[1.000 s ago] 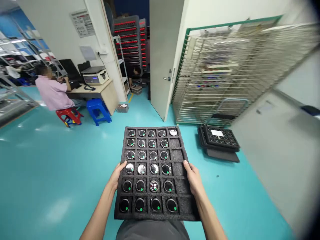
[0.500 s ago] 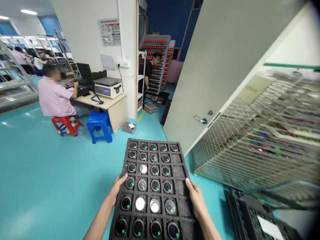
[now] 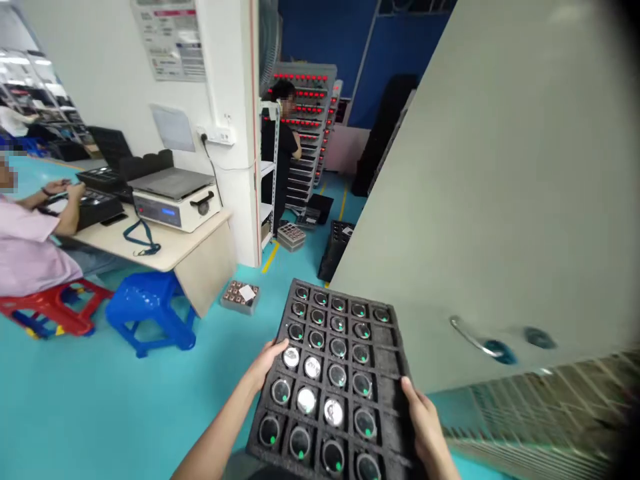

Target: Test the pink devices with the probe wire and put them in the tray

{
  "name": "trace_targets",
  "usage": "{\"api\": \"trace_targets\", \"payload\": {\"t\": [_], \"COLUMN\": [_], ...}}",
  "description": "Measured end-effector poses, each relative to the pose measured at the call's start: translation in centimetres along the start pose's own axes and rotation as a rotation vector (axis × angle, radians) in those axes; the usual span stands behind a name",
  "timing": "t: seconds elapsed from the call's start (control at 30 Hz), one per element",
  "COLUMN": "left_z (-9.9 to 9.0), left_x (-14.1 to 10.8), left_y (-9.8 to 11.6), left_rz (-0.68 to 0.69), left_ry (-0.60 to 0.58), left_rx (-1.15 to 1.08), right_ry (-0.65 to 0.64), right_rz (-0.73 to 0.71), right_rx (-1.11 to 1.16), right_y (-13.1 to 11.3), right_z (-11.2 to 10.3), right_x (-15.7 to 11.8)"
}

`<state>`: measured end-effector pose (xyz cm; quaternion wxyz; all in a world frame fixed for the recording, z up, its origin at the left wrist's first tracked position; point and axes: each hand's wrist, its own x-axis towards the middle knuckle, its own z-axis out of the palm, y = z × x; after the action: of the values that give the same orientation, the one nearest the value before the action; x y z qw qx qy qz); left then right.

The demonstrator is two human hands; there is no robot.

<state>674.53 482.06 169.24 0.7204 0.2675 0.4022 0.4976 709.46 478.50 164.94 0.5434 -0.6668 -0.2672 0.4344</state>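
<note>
Foam tray (image 3: pixel 387 361) clasped at both sides!

Out front, above the turquoise floor (image 3: pixel 125 413): likely light, slightly bendy, its round glossy units (image 3: pixel 338 375) probably scratchable. Left hand (image 3: pixel 265 363) and right hand (image 3: pixel 423 415) hold opposite rims, thumbs topside, other fingers mostly hidden; sound grip. Door (image 3: pixel 425 200) crowds the right; floor stretches left.
</note>
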Motion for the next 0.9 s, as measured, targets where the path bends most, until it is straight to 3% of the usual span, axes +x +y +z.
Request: {"api": "trace_targets", "payload": {"t": [0.23, 0.43, 0.57, 0.7, 0.8, 0.9], "left_z": [-3.9, -5.9, -5.7, -5.1, -4.9, -5.0], "left_x": [16.5, 31.8, 40.9, 48.2, 52.5, 55.7], "left_y": [12.7, 23.4, 30.4, 36.0, 38.7, 40.0], "left_rz": [-0.013, -0.081, -0.143, -0.183, -0.215, -0.276], "left_ry": [0.069, 0.002, -0.066, -0.082, -0.08, -0.095], "left_rx": [-0.046, 0.021, 0.076, 0.113, 0.125, 0.125], "right_ry": [-0.064, 0.071, 0.161, 0.213, 0.255, 0.302], "right_rz": [-0.034, -0.065, -0.039, -0.023, -0.024, -0.014], "right_rx": [-0.01, 0.037, 0.07, 0.086, 0.091, 0.083], "right_y": [-10.2, -16.1, -20.7, -25.1, -27.0, -27.7], "right_z": [17.1, 28.0, 33.6, 37.8, 40.2, 41.8], "right_x": [13.5, 22.3, 25.8, 28.9, 31.1, 32.9]}}
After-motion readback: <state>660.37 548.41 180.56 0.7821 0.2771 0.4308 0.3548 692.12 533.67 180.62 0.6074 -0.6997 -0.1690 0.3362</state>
